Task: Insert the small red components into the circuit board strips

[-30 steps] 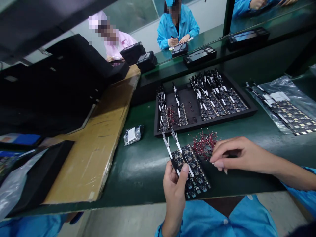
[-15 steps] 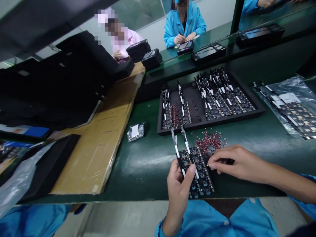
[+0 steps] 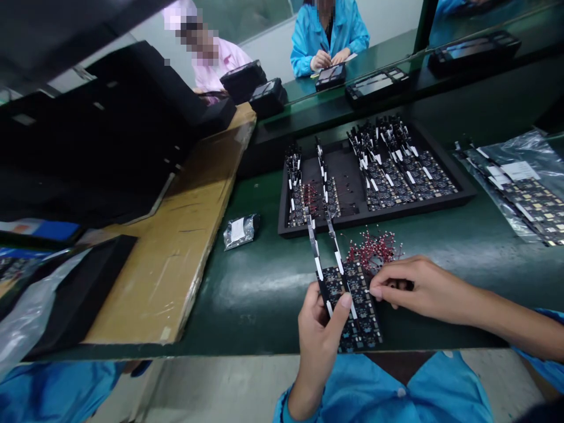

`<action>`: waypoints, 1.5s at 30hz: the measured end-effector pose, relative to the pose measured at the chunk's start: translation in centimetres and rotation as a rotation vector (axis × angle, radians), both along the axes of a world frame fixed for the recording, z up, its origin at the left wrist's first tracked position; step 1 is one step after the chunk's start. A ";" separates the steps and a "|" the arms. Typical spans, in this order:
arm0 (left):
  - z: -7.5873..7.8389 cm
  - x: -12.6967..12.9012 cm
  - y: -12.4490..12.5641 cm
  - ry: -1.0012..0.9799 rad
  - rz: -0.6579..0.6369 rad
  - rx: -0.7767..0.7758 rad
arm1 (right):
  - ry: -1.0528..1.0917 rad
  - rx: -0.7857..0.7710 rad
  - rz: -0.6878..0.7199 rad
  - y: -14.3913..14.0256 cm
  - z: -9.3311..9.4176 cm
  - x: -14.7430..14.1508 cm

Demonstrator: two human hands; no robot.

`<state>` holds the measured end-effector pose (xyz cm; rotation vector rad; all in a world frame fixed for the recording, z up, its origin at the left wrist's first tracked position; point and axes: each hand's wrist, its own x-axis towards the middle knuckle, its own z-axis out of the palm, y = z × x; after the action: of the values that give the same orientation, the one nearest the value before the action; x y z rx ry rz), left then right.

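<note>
My left hand (image 3: 324, 335) grips a black circuit board panel (image 3: 363, 311) by its left side, thumb on top. Two dark flex strips with white labels (image 3: 338, 262) run up from the panel past its far edge. At the panel's right edge, my right hand (image 3: 412, 288) has thumb and forefinger pinched together. Whatever lies between those fingertips is too small to make out. Just beyond the right hand, a loose heap of small red-and-black wired parts with pale tips (image 3: 374, 247) rests on the green bench (image 3: 247, 294).
A black foam tray (image 3: 317, 230) with several board panels stands behind the heap. Right of it, more panels (image 3: 529, 202) lie on a plastic bag. A small silvery bag (image 3: 240, 231) and cardboard (image 3: 176, 270) are leftward. Two people (image 3: 330, 35) sit across the bench.
My right hand's pinched fingertips have come slightly left, closer to the panel's right edge. The left hand still holds the panel in nearly the same place. The view has shifted slightly.
</note>
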<state>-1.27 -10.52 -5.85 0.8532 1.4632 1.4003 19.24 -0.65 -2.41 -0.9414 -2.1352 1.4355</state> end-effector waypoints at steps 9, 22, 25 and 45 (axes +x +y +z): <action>-0.1 -0.1 -0.1 0.039 -0.004 -0.022 | -0.017 -0.086 -0.013 0.0 -0.3 0.0; -0.4 -0.1 -0.2 -0.004 0.012 -0.016 | -0.007 -0.090 -0.005 0.0 0.0 0.0; -0.3 -0.1 -0.2 0.001 0.004 -0.016 | -0.056 -0.109 -0.004 0.0 0.4 0.0; 0.3 0.0 -0.1 0.031 0.011 -0.063 | -0.051 -0.026 -0.007 -0.2 0.0 0.1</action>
<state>-1.24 -10.61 -5.54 0.8319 1.5295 1.3474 19.36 -0.81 -2.46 -1.0045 -2.1518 1.4542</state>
